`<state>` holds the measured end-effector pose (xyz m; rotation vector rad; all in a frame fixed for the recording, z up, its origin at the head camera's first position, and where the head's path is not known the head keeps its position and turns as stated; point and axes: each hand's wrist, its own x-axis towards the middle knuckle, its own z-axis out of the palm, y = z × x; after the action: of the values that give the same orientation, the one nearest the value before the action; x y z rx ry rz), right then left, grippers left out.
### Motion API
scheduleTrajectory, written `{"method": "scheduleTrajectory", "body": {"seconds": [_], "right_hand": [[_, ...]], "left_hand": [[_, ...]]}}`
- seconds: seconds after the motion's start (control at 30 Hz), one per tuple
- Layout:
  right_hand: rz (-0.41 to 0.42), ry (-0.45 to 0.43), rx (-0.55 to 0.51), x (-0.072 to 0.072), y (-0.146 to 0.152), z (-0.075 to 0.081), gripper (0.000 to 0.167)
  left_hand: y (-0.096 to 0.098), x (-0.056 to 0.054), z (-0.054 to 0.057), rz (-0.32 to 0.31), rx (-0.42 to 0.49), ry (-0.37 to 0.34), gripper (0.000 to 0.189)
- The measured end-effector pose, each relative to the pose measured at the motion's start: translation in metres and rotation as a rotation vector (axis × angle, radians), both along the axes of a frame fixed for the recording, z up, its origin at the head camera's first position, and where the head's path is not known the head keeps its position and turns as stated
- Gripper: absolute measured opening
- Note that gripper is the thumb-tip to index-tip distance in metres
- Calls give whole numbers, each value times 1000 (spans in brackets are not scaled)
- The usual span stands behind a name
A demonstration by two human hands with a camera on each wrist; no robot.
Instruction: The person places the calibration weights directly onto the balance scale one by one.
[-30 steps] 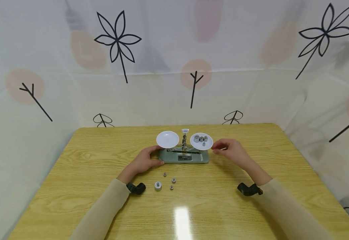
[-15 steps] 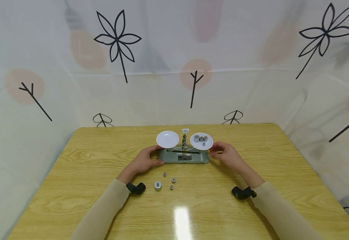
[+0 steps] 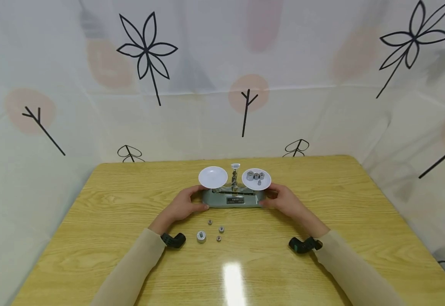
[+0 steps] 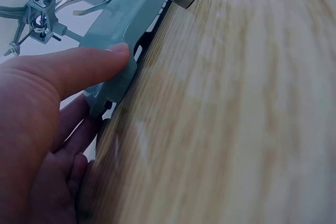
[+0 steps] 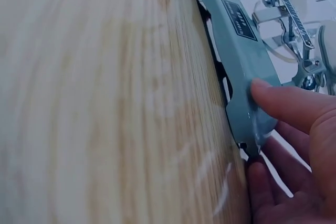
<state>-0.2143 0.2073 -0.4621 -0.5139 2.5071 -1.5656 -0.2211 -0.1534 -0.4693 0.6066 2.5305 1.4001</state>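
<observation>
A grey-green balance scale (image 3: 216, 201) stands on the table with two white pans. My left hand (image 3: 182, 206) grips the left end of its base, thumb on the front face and fingers behind, as the left wrist view shows on the base (image 4: 123, 19). At the other end, my right hand (image 3: 286, 203) holds the base (image 5: 239, 56) likewise, its thumb (image 5: 289, 103) pressed on the front. The left pan (image 3: 213, 177) is bare. Several metal weights (image 3: 250, 175) sit on the right pan (image 3: 248, 184).
In front of the scale, a larger weight (image 3: 201, 237) and several small weights (image 3: 221, 230) stand on the wooden table (image 3: 130, 187). A patterned cloth (image 3: 203, 123) hangs behind the table's far edge.
My right hand has moved left from beside the right pan and taken hold of the base's right end. The left hand keeps its grip, and the scale has not visibly moved.
</observation>
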Motion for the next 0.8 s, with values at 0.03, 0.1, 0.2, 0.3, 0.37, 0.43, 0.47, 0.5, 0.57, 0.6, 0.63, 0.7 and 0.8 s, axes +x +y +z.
{"method": "scheduleTrajectory", "body": {"seconds": [0.03,0.1,0.2,0.3,0.37,0.43,0.47,0.5,0.57,0.6,0.63,0.7,0.8], "right_hand": [[5,1,-4,0,0,0,65],[11,2,-7,0,0,-2,67],[15,26,1,0,0,-4,69],[3,48,21,0,1,-6,69],[-2,55,31,1,0,-7,68],[-6,54,37,1,1,-8,68],[-6,55,39,1,1,-9,68],[-5,52,37,1,1,-9,68],[0,54,37,1,1,-10,69],[2,54,36,1,0,-10,69],[2,52,37,1,0,-10,68],[1,51,44,1,0,-9,68],[-6,49,49,1,-1,-7,68]], "left_hand": [[0,0,0,1,-1,2,61],[0,-1,0,-1,2,1,61],[0,-1,1,-1,1,0,61],[1,-1,2,-7,1,-2,62],[0,0,2,-9,2,-4,62],[0,1,2,-12,1,-6,62],[-1,1,3,-14,0,-7,62],[-1,1,3,-15,-3,-5,61],[-1,2,4,-12,-9,2,61],[-1,3,5,-11,-12,8,60],[-1,3,6,-10,-15,16,60],[-1,4,8,-11,-22,35,58],[-2,6,11,-9,-23,62,53]]}}
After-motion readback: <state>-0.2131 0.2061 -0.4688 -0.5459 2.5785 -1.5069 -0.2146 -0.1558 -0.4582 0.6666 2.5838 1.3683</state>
